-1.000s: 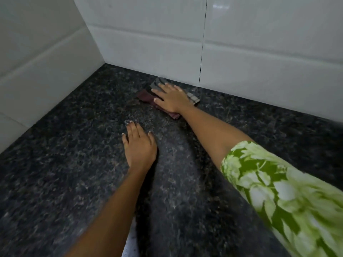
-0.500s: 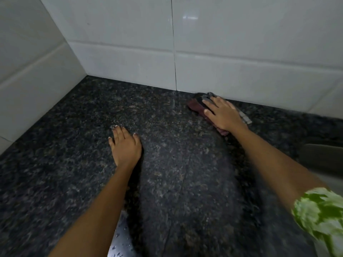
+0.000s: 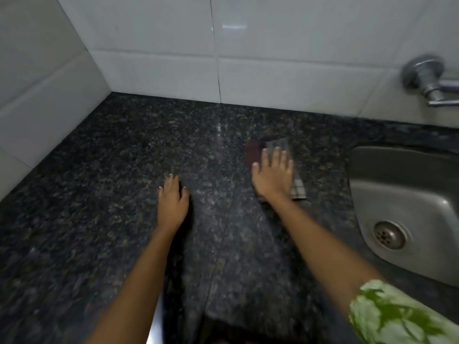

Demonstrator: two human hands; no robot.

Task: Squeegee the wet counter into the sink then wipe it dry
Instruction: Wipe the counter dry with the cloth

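Right hand (image 3: 272, 178): fingers (image 3: 274, 157) straight and slightly spread, laid flat on a folded cloth (image 3: 296, 186) and pressing it onto the counter (image 3: 99, 194). Nothing is curled round the cloth; the palm covers its middle, so that only a dark red edge beyond the fingertips and a grey checked strip along the hand's sink-ward side show. The wrist is straight, and the forearm runs back toward the viewer and away to the sink side, ending in a green-and-white floral sleeve (image 3: 397, 316) at the lower frame corner.

Left hand (image 3: 173, 202): fingers extended and close together, thumb slightly apart, palm down, resting flat on the bare counter and holding nothing. Its forearm runs straight back to the lower frame edge. The hand is slightly blurred.

Positions relative to the sink (image 3: 402, 207): the cloth and right hand lie on the counter near the sink's rim but not touching it, level with the basin's far half. The left hand lies farther from the sink, beyond the right hand, well apart from it and a little nearer the viewer. A metal tap (image 3: 429, 80) projects from the white tiled wall (image 3: 273, 58) above the sink's far edge. The drain (image 3: 390, 235) sits in the basin floor.
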